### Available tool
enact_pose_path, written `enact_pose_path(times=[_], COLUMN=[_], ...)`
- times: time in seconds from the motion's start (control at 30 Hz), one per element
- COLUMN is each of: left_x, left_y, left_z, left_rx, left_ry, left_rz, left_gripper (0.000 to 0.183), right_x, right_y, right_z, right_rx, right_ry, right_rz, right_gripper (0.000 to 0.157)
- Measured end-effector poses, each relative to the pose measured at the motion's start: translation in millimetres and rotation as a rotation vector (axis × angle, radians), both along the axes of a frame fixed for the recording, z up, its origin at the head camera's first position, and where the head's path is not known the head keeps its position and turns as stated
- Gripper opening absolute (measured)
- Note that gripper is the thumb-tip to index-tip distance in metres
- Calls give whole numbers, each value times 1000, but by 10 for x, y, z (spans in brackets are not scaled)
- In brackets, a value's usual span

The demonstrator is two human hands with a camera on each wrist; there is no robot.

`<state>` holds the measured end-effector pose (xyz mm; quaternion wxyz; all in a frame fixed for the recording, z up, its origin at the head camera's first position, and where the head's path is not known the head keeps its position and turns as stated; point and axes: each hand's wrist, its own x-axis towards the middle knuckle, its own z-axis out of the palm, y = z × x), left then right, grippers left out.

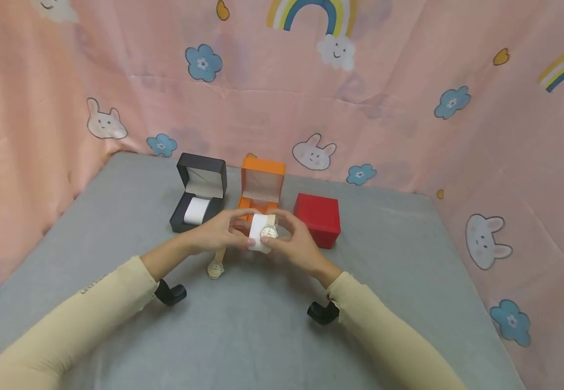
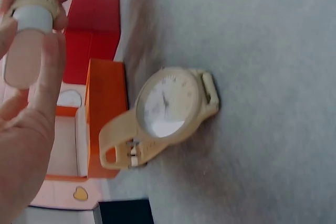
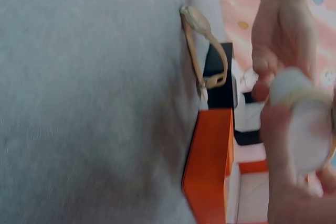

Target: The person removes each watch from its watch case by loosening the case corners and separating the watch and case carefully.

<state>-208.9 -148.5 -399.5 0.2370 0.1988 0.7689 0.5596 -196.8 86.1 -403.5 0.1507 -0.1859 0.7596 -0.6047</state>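
A white watch cushion [image 1: 257,226] is held up between both hands, in front of the open orange watch box [image 1: 263,172]. Around its right part runs a beige-strapped wristwatch [image 1: 268,232], dial facing the person. My left hand [image 1: 217,233] pinches the cushion's left end between thumb and fingers. From the right, my right hand [image 1: 298,244] grips the wristwatch and cushion, thumb by the dial. Below the left hand, a second beige wristwatch [image 2: 167,103] lies on the grey cloth, its strap looped. The right wrist view is blurred around the held cushion.
An open black watch box [image 1: 203,169] with a white cushion [image 1: 196,210] inside stands at back left. A closed red box [image 1: 318,215] stands right of the orange one. The grey-covered table [image 1: 384,260] meets a pink patterned curtain [image 1: 262,108] behind.
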Motion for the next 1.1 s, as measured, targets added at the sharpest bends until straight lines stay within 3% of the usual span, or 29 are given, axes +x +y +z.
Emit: enact_pose_path(times=[0.2, 0.4, 0.63, 0.83, 1.1], left_x=[16, 58, 58, 46, 16], left_y=[-47, -4, 50, 49, 9], left_z=[-9, -51, -8, 33, 48], left_rx=[48, 33, 17, -34, -26], left_ry=[-18, -22, -4, 41, 27], left_rz=[-29, 29, 58, 32, 6], left_gripper=[77, 80, 77, 80, 75], right_x=[-4, 52, 96, 75, 76], right_y=[32, -16, -27, 41, 86], right_z=[-12, -56, -41, 1, 18], right_rx=[-47, -89, -10, 45, 39], right_ry=[-36, -12, 63, 51, 22], right_rz=[67, 11, -60, -19, 25], right_gripper=[63, 65, 73, 77, 79])
